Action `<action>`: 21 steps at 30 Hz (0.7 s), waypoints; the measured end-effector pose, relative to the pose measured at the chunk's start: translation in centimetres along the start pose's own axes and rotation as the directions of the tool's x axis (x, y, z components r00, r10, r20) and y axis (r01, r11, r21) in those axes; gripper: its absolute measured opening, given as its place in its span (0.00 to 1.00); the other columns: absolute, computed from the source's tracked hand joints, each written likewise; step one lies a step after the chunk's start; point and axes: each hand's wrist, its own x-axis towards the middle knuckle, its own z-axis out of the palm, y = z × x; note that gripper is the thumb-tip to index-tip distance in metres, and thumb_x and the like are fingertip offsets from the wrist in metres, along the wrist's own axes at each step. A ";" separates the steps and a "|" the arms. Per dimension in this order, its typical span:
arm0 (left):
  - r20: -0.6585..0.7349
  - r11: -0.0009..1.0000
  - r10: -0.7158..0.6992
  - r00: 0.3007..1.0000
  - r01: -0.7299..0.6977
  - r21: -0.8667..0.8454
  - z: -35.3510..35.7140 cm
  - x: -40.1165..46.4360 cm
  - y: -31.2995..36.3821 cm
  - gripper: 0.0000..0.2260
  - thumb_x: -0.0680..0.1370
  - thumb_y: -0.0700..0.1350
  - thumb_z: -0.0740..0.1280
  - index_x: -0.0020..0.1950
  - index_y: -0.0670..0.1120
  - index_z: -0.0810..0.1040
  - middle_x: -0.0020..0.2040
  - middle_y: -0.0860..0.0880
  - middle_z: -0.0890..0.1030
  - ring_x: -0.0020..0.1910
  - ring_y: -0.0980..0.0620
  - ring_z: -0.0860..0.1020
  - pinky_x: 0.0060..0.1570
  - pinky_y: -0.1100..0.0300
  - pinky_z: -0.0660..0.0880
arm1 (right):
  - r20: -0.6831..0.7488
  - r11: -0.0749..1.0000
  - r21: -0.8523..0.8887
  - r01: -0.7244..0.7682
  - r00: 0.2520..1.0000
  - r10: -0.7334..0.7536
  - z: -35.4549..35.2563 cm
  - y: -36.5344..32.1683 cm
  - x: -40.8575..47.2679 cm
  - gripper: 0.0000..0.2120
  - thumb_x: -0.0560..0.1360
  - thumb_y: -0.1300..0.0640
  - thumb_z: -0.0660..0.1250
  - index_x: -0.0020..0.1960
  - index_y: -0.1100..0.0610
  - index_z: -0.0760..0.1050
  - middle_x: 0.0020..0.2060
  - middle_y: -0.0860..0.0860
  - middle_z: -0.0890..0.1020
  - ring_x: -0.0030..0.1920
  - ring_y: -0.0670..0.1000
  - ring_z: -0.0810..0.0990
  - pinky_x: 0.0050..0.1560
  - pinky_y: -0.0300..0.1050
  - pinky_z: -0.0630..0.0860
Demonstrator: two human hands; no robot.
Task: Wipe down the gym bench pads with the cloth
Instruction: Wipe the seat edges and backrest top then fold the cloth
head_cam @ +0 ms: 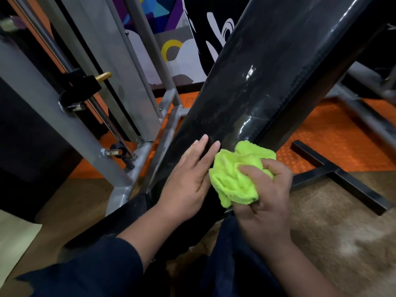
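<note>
A long glossy black bench pad (pixel 263 71) slopes from the upper right down to the lower middle. My right hand (pixel 265 196) grips a bunched lime-green cloth (pixel 237 174) against the pad's lower end near its right edge. My left hand (pixel 188 179) lies flat on the pad just left of the cloth, fingers extended and close together, holding nothing. A second black pad section (pixel 120 219) continues below my left forearm.
A grey metal machine frame (pixel 64 116) with guide rods and a brass pin (pixel 104 76) stands at the left. A black steel base bar (pixel 340 176) crosses the floor at the right. Orange rubber flooring (pixel 334 133) lies beyond, brown floor nearer. A painted wall is behind.
</note>
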 end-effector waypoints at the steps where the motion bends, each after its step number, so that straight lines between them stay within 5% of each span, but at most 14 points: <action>1: 0.000 1.000 0.002 1.000 -0.002 -0.009 0.0 0.1 0.1 0.24 0.85 0.52 0.56 0.81 0.59 0.55 0.82 0.59 0.50 0.80 0.58 0.48 0.78 0.55 0.55 | 0.011 1.000 -0.001 0.024 1.000 -0.024 -0.1 0.1 -0.1 0.20 0.70 0.54 0.69 0.62 0.54 0.74 0.62 0.55 0.66 0.66 0.48 0.66 0.65 0.37 0.66; 5: -0.025 0.998 0.055 0.998 -0.055 0.000 -0.1 0.8 0.6 0.24 0.85 0.54 0.55 0.81 0.59 0.56 0.82 0.57 0.51 0.81 0.57 0.48 0.78 0.50 0.57 | -0.078 1.000 -0.010 -0.017 0.997 0.016 -0.8 0.3 1.2 0.22 0.66 0.62 0.73 0.59 0.56 0.77 0.61 0.55 0.66 0.66 0.42 0.66 0.63 0.34 0.67; 10: -0.029 0.995 0.097 0.995 -0.097 -0.010 -0.2 1.7 1.2 0.23 0.85 0.54 0.55 0.81 0.59 0.56 0.82 0.55 0.51 0.81 0.56 0.48 0.77 0.49 0.57 | -0.052 0.999 -0.035 0.031 0.998 -0.032 -1.1 0.1 1.8 0.22 0.67 0.61 0.71 0.61 0.54 0.75 0.62 0.53 0.65 0.65 0.47 0.67 0.65 0.43 0.69; 14: -0.042 0.995 0.100 0.994 -0.100 0.000 -0.3 2.4 1.2 0.24 0.84 0.57 0.53 0.81 0.60 0.56 0.82 0.55 0.51 0.81 0.55 0.49 0.76 0.45 0.59 | -0.200 0.997 -0.069 0.025 0.979 -0.038 -1.6 0.0 4.0 0.20 0.67 0.64 0.72 0.59 0.60 0.78 0.60 0.56 0.66 0.64 0.48 0.69 0.64 0.41 0.69; 17: -0.039 0.993 0.114 0.993 -0.115 -0.019 -0.3 2.7 1.4 0.24 0.84 0.55 0.54 0.81 0.59 0.56 0.82 0.54 0.51 0.81 0.55 0.49 0.76 0.46 0.59 | -0.104 0.993 -0.095 0.064 0.992 -0.074 -1.6 -0.2 3.4 0.20 0.69 0.58 0.69 0.61 0.55 0.76 0.61 0.55 0.66 0.63 0.57 0.70 0.64 0.49 0.71; 21: -0.044 0.993 0.114 0.992 -0.115 -0.008 -0.6 3.4 1.9 0.24 0.84 0.57 0.53 0.81 0.60 0.56 0.82 0.56 0.50 0.81 0.56 0.47 0.76 0.44 0.58 | -0.218 0.996 -0.089 0.007 0.975 -0.026 -2.7 0.1 5.5 0.21 0.66 0.66 0.68 0.59 0.60 0.78 0.60 0.59 0.67 0.63 0.55 0.70 0.60 0.58 0.73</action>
